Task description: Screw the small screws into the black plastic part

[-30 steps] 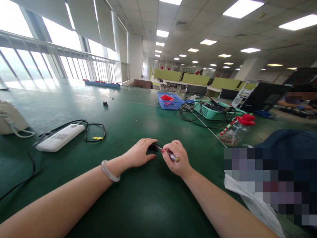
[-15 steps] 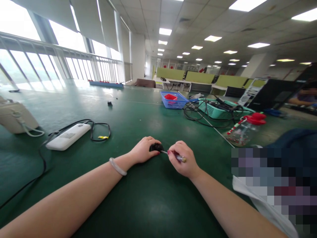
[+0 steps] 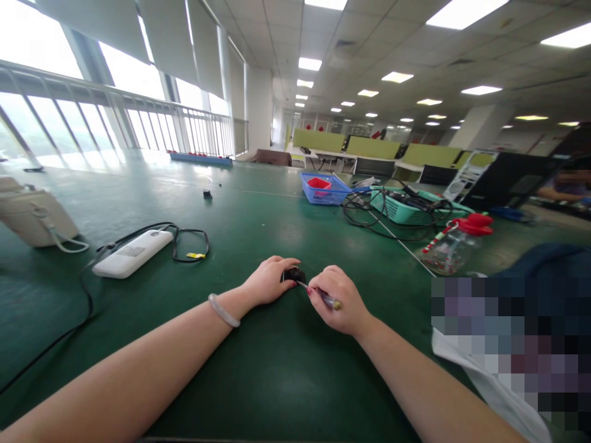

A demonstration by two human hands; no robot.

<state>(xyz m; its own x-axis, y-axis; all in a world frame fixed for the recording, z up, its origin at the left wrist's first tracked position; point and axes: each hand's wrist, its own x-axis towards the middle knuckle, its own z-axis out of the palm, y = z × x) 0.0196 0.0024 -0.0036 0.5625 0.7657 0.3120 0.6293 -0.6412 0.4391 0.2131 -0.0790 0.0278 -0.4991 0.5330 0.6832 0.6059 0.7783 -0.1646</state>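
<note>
My left hand [image 3: 269, 280] is closed around a small black part [image 3: 294, 275] on the green tabletop, thumb on the near side and fingers on the far side. What kind of part it is cannot be made out. In my right hand [image 3: 338, 296] is a screwdriver [image 3: 333, 303], its handle end pointing toward the lower right. The thin metal shaft reaches left to the black part, and its tip appears to touch the near right side. My right fingers hide much of the handle.
On the left lie a white power bank [image 3: 133, 253], a black cable [image 3: 207, 246] and a beige bag [image 3: 34, 212]. Farther off stand a blue basket [image 3: 324, 195], a green basket [image 3: 401, 209] with tangled cables, and a red-lidded bottle [image 3: 455, 249]. Another small black piece [image 3: 207, 194] lies mid-table.
My right hand has shifted slightly left, and the screwdriver now slopes more steeply against the black part. My left hand keeps its grip. The whole view has moved a little.
</note>
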